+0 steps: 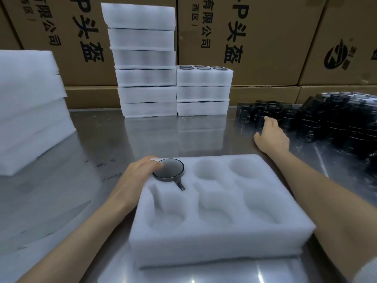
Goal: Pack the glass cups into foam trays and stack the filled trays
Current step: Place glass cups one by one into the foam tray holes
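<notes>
Foam tray (220, 240) nearest; left hand (140, 170) grips seated cup (169, 170); right hand (272, 137) open, touching cups (310, 119)

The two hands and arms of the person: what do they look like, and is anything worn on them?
Both the left hand and the right hand are bare, with no gloves, and no rings or watch can be seen. The forearms are uncovered. Only at the right elbow, in the bottom corner of the picture, a pushed-up light grey knitted sleeve shows. No left sleeve is in view.
</notes>
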The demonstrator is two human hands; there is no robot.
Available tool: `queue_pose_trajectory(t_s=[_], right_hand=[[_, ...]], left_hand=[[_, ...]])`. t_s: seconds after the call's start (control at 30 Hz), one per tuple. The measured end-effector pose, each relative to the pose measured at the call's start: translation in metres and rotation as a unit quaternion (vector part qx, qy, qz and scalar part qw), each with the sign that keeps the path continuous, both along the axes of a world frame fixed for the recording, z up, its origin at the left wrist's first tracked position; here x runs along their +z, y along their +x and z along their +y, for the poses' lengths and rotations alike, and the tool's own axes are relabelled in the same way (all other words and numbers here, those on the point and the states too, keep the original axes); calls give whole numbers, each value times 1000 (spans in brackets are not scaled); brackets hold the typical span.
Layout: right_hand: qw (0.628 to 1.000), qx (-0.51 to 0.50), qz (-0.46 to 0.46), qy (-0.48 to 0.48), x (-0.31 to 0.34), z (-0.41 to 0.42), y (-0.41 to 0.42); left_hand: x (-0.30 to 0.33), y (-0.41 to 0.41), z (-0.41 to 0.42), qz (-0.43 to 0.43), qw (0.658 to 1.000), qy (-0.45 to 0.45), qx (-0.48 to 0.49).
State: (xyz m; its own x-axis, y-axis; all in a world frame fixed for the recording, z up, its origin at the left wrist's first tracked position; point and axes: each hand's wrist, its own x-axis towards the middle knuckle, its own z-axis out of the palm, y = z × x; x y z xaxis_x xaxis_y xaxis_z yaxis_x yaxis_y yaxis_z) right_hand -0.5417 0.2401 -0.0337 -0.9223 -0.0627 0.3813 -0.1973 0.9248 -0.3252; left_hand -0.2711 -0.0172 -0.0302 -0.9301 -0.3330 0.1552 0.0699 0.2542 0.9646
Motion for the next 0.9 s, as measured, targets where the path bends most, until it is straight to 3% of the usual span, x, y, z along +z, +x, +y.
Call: queue_pose_trajectory(t_s=[0.5, 0.9], right_hand=[[1000, -2, -24, 17, 4, 4, -9], [992, 34, 124, 7, 6, 6, 31]], left_hand=[[-1, -4, -1, 11, 1000, 3, 6], [4, 3, 3, 3, 1000, 14, -10]])
